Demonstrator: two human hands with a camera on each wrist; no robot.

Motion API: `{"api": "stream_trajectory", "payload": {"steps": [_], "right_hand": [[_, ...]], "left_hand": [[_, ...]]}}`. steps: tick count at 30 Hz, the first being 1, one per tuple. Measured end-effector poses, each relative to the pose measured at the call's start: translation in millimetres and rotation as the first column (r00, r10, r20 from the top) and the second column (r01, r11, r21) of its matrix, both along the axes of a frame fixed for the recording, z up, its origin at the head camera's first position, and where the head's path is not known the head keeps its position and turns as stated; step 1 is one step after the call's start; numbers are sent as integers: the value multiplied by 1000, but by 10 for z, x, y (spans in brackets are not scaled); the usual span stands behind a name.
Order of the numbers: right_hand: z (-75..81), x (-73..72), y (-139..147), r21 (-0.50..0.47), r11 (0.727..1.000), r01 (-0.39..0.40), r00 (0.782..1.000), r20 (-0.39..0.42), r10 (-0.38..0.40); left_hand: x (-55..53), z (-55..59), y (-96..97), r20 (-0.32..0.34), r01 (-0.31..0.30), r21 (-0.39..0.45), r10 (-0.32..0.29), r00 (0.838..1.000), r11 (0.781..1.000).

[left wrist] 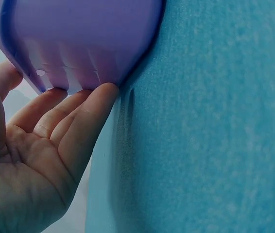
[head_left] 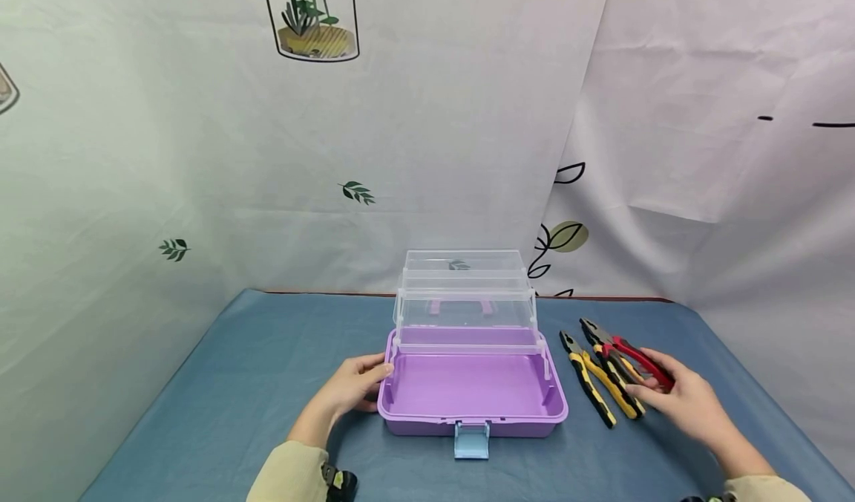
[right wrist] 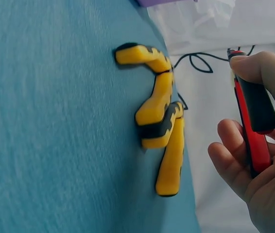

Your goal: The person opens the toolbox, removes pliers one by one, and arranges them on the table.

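Note:
An open purple plastic toolbox (head_left: 427,428) with a clear raised lid (head_left: 465,283) and a pale blue latch (head_left: 471,442) stands on the table. My left hand (head_left: 355,385) holds its left side, thumb at the rim; in the left wrist view the fingertips (left wrist: 103,92) rest against the outer wall. To the right of the box, my right hand (head_left: 688,398) grips red-and-black-handled pliers (head_left: 624,347). In the right wrist view the thumb lies along one dark handle, beside the red one (right wrist: 259,150). Yellow-and-black pliers (head_left: 588,383) lie just left of that hand, partly overlapped by the held pair.
A blue cloth (head_left: 234,413) covers the table. Pale printed fabric (head_left: 454,131) hangs behind and along both sides. The lid leans back near the rear edge. Several yellow handles (right wrist: 169,155) lie close together below the right hand.

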State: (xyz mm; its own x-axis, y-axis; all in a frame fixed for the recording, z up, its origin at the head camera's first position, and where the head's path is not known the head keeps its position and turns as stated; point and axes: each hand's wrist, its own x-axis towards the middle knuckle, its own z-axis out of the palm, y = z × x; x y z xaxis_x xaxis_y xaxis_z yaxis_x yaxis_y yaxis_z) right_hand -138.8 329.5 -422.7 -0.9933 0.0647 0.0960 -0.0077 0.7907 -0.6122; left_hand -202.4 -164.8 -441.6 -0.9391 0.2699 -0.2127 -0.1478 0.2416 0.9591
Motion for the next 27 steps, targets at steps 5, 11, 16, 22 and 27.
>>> {"api": "stream_trajectory", "payload": {"steps": [5, 11, 16, 22, 27], "right_hand": [[-20, -20, 72, 10, 1000, 14, 1000, 9, -14], [-34, -51, 169, 22, 999, 31, 999, 39, -32], [-37, -80, 226, 35, 998, 44, 997, 54, -46], [-63, -129, 296, 57, 997, 58, 996, 63, -61], [-91, -178, 351, 74, 995, 67, 995, 75, -72]], "left_hand": [[4, 1, -4, 1, -2, -3, 2, 1000, 1000], [11, 13, -6, 3, 0, -8, 0, 1000, 1000], [17, 18, -6, 3, 3, -7, -3, 1000, 1000], [11, 12, 3, 8, -1, -6, 1, 1000, 1000], [3, 1, 2, 4, 0, -4, 0, 1000, 1000]]}}
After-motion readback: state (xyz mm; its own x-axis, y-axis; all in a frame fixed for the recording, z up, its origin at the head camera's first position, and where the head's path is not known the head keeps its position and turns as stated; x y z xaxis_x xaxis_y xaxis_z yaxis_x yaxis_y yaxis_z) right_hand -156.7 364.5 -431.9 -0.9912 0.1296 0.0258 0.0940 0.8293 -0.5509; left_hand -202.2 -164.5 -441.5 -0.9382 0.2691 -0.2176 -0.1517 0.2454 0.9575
